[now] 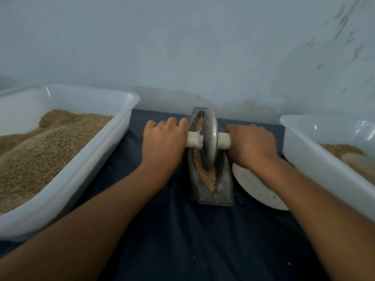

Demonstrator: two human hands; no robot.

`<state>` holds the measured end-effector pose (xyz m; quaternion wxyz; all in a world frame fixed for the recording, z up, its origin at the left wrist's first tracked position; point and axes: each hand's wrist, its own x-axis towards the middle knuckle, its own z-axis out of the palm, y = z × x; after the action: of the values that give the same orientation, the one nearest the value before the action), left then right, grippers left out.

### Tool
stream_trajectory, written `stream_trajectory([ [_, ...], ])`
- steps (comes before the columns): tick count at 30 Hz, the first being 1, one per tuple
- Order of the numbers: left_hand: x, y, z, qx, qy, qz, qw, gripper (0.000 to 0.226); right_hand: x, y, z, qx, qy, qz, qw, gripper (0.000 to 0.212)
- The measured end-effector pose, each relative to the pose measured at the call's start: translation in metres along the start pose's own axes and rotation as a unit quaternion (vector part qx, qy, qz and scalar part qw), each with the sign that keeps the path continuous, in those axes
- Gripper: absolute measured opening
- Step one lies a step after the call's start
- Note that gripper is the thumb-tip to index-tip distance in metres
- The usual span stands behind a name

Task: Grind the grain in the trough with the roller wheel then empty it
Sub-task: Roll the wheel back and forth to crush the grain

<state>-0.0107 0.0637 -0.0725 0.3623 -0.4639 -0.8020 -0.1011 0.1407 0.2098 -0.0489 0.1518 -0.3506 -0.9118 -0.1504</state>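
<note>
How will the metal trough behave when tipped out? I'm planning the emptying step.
The trough looks like thick metal, so probably heavy and rigid. Its narrow boat shape may rock sideways once the roller wheel is lifted. Loose grain should pour freely toward either pointed end.

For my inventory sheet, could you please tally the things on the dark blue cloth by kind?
White rectangular plastic tubs holding grain: 2, one at left, one at right
Grey metal boat-shaped trough: 1
Grey metal roller wheel with white-wrapped handle: 1, held by the left hand and right hand
White round plate: 1
Total: 5
</note>
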Motion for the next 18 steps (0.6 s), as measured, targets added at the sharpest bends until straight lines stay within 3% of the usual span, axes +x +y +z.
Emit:
stream_trajectory([
  [7, 0.019, -0.003, 0.016, 0.005, -0.026, 0.012, 1.000, 0.019, 0.033, 0.005, 0.008, -0.007, -0.039, -0.022, 0.999, 0.012],
  [18, 0.052, -0.003, 0.041, 0.014, -0.016, 0.028, 0.999, 0.015, 0.077, 0.020, 0.023, 0.042, -0.102, -0.035, 0.993, 0.012],
])
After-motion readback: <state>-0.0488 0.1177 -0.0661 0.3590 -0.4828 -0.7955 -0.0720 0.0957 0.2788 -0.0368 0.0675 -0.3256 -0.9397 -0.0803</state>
